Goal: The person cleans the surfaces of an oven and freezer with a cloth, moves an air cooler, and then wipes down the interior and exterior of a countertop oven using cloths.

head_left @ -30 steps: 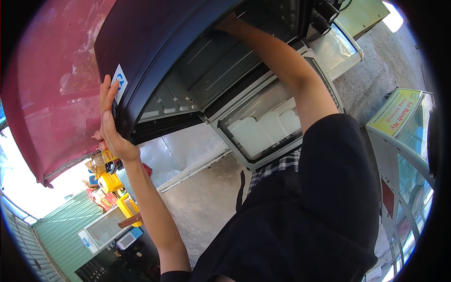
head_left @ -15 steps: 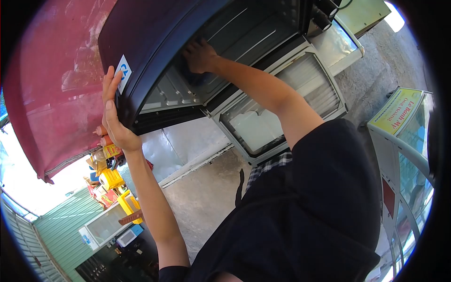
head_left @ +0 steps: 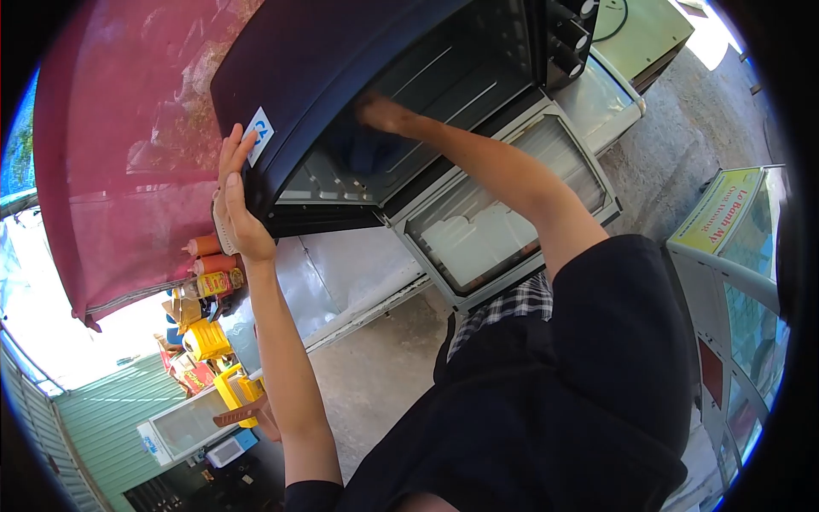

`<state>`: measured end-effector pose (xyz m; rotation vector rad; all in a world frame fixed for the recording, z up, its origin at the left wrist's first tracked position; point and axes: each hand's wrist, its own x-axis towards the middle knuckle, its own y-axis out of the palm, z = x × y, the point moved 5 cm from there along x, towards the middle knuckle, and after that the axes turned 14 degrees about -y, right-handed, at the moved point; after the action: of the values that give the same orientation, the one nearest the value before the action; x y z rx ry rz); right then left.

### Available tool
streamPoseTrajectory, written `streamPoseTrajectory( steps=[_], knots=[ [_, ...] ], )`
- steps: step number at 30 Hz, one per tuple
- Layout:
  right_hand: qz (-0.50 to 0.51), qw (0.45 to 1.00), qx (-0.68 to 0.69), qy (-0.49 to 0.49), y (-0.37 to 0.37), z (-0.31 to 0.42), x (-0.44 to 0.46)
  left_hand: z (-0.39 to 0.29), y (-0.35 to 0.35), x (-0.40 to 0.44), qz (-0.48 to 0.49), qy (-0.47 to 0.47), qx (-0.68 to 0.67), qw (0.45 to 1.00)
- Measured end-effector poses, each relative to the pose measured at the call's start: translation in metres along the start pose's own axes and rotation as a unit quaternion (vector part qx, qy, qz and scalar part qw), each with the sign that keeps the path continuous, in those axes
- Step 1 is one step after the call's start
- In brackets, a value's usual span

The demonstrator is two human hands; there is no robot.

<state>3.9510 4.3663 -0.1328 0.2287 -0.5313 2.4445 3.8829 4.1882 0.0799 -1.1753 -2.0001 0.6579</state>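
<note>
Where the oven (head_left: pixel 328 55) gapes, right hand (head_left: pixel 382 114) inside | fingers indiscernible | left hand (head_left: pixel 245 213) against oven's side, fingers outstretched

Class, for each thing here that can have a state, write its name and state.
Oven: open
Oven door: swung open, glass facing up
Knobs: settings unreadable
Sticker: stuck to oven
Left hand: open, against oven's outside
Right hand: inside oven, grip unclear

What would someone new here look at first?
Probably the big dark oven at top centre, its door open below, with the right hand inside and the left hand at its outer side. Next, maybe the red sheet at upper left or the yellow sign at right.
</note>
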Motion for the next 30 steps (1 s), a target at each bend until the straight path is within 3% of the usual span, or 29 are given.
streamPoseTrajectory(
  steps=[1, 3, 4, 6, 8, 11, 15, 16, 18, 19, 21, 22, 24, 28, 30],
  knots=[
    [-0.115, 0.992, 0.015, 0.056, -0.020, 0.001, -0.011, -0.001, 0.001, -0.001, -0.005, -0.004, 0.000, 1.000],
    [-0.190, 0.977, -0.086, 0.054, -0.059, 0.021, -0.042, -0.002, 0.002, -0.002, -0.015, -0.013, -0.010, 1.000],
    [-0.195, 0.957, -0.204, 0.059, -0.074, 0.024, -0.064, 0.000, 0.001, -0.002, -0.019, -0.019, -0.009, 1.000],
    [-0.227, 0.922, -0.303, 0.079, -0.098, 0.047, -0.111, 0.002, 0.001, -0.002, -0.016, -0.015, -0.020, 1.000],
    [-0.227, 0.841, -0.487, 0.072, -0.087, 0.013, -0.144, 0.002, 0.001, -0.003, -0.024, -0.007, -0.036, 0.999],
    [-0.228, 0.800, -0.553, 0.050, -0.037, 0.011, -0.153, 0.000, 0.001, -0.002, -0.028, 0.003, -0.035, 0.999],
    [-0.108, 0.852, -0.512, -0.009, 0.053, 0.025, -0.131, -0.003, 0.001, -0.002, -0.027, 0.009, -0.049, 0.998],
    [-0.111, 0.850, -0.514, -0.011, 0.058, 0.031, -0.121, -0.003, 0.001, -0.002, -0.029, 0.011, -0.045, 0.999],
    [0.014, 0.900, -0.436, 0.002, 0.075, 0.029, -0.105, -0.003, 0.002, -0.004, -0.031, 0.012, -0.041, 0.999],
    [0.013, 0.900, -0.437, 0.000, 0.073, 0.028, -0.105, -0.002, 0.002, -0.003, -0.027, 0.010, -0.055, 0.998],
    [0.108, 0.911, -0.389, -0.089, 0.078, 0.029, -0.101, -0.001, 0.000, -0.004, -0.023, 0.013, -0.071, 0.997],
    [0.105, 0.908, -0.395, -0.089, 0.073, 0.028, -0.098, -0.002, 0.001, -0.004, -0.024, 0.019, -0.072, 0.997],
    [0.198, 0.916, -0.332, -0.105, 0.079, 0.025, -0.094, -0.003, 0.002, -0.001, -0.023, 0.030, -0.077, 0.996],
    [0.165, 0.910, -0.357, -0.131, 0.073, 0.030, -0.092, 0.000, 0.003, -0.003, -0.024, 0.015, -0.098, 0.995],
    [0.223, 0.916, -0.324, -0.072, 0.068, 0.042, -0.092, 0.000, 0.002, -0.002, -0.021, 0.019, -0.104, 0.994]
  ],
)
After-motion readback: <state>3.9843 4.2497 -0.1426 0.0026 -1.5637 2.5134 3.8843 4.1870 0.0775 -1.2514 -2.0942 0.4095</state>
